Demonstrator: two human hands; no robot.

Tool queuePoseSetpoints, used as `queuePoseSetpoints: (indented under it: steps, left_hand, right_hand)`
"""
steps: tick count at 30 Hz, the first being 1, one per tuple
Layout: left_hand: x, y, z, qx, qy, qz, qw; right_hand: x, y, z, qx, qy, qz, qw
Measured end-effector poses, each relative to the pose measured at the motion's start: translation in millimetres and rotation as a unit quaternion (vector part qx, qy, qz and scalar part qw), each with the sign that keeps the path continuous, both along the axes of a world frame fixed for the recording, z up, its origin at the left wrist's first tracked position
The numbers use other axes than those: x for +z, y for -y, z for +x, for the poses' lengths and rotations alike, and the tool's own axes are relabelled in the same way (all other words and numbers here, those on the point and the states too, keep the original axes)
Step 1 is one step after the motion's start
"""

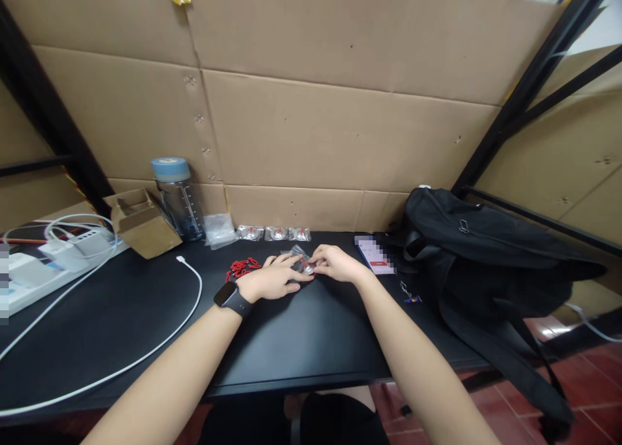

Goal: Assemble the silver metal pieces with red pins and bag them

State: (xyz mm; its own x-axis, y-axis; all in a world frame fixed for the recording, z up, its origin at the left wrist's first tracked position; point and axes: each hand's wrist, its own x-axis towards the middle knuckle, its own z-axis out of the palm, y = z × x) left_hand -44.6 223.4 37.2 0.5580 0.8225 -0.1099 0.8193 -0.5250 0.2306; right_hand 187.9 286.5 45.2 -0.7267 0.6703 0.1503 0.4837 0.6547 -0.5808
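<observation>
A small clear plastic bag (297, 251) with a round silver piece (308, 269) and a bit of red lies between my hands on the black table. My left hand (275, 278), with a dark watch at the wrist, rests low with fingers stretched out and apart. Its fingertips touch the bag from the left, and its thumb stands free. From the right, my right hand (333, 263) pinches the bag by the silver piece; its fingertips partly hide both. A heap of red cords (240, 268) lies just left of my left hand.
Several filled clear packets (276, 234) line the cardboard wall, beside flat plastic bags (219, 230). Leftward stand a bottle (179, 202), an open cardboard box (146, 228) and a power strip (29, 289) with white cables. A phone (375, 255), a keychain (412, 298) and a black backpack (490, 251) are rightward.
</observation>
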Motion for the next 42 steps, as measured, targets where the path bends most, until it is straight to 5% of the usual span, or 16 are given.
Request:
queuePoseSetpoints:
  steps: [18, 20, 25, 34, 42]
  left_hand:
    - [9.0, 8.6, -2.8, -0.001, 0.017, 0.009, 1.0]
    - [12.1, 7.0, -5.8, -0.007, 0.034, 0.045, 0.998]
    - [20.6, 3.6, -14.2, 0.013, 0.106, 0.115, 0.988]
    - [4.8, -14.0, -18.5, 0.076, 0.122, 0.172, 0.975]
    - [11.0, -19.0, -27.8, 0.112, 0.211, 0.106, 0.965]
  right_hand:
    - [-20.5, 8.0, -38.2, -0.196, 0.043, 0.187, 0.962]
    - [-19.4, 6.0, -37.3, -0.184, 0.029, 0.183, 0.965]
    - [-11.3, -5.1, -19.6, -0.036, -0.064, 0.134, 0.988]
    - [-10.3, -4.2, -16.3, 0.0, -0.067, 0.105, 0.992]
    - [-10.1, -7.6, -13.4, -0.05, -0.086, 0.045, 0.994]
